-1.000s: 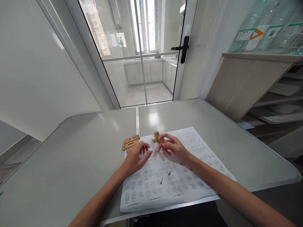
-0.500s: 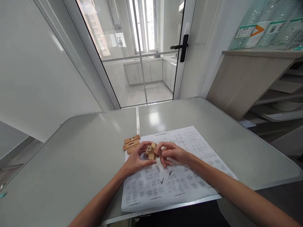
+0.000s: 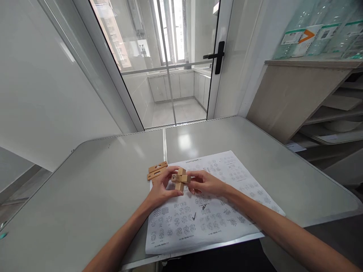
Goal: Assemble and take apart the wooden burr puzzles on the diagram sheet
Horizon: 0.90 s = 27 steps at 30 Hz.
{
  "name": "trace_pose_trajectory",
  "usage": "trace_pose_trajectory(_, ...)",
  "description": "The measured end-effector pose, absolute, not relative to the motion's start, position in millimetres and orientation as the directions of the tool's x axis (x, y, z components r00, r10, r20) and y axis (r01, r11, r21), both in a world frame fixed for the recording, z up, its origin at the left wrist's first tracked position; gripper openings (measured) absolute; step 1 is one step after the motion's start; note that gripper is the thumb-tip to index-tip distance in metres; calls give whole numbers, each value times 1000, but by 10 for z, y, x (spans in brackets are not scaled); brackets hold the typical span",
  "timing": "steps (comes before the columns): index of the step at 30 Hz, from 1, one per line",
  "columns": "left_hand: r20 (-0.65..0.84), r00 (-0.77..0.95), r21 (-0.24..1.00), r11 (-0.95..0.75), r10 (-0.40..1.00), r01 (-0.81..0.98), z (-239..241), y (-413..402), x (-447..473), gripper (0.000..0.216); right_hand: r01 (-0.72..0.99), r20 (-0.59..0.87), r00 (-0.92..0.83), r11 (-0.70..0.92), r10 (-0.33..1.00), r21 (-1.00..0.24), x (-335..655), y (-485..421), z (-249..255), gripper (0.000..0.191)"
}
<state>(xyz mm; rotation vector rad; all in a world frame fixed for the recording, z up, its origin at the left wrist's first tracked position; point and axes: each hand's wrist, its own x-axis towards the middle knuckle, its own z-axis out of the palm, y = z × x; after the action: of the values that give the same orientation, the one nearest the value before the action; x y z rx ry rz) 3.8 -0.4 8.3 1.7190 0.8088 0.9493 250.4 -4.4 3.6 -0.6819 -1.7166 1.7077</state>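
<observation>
A small wooden burr puzzle (image 3: 179, 187), made of interlocking bars with one end marked by a dark character like a "G", is held up over the printed sheet (image 3: 215, 211). My left hand (image 3: 161, 190) is closed around its left side, fingers behind and thumb at the front. From the right, my right hand (image 3: 207, 183) has its fingers bent about the end of a bar that points toward it; some fingertips are hidden behind the puzzle. Just beyond my left hand lie flat wooden pieces (image 3: 158, 166) with slots, partly covered by that hand.
The grey table (image 3: 107, 177) has a seam running away toward a glass door (image 3: 172, 90) with a black handle. A wooden shelf unit (image 3: 295, 87) stands at the right, with clear plastic bottles (image 3: 314, 39) on top.
The puzzle has turned in my left hand, so a bar end now points right. My right hand's lower fingers have drawn in and closed on that end.
</observation>
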Motion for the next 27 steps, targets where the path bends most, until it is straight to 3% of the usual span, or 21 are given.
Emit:
trace_pose_trajectory(4,259,548,923,-370,795,101,107,-17,60,76,-38,71,-736,64,673,-997,2494,-57,58,29)
trace_pose_trajectory(27,316,428,866,-442,847,235,169,-135,91,68,-16,241,-555,279,796,-960,2395,-162,81,36)
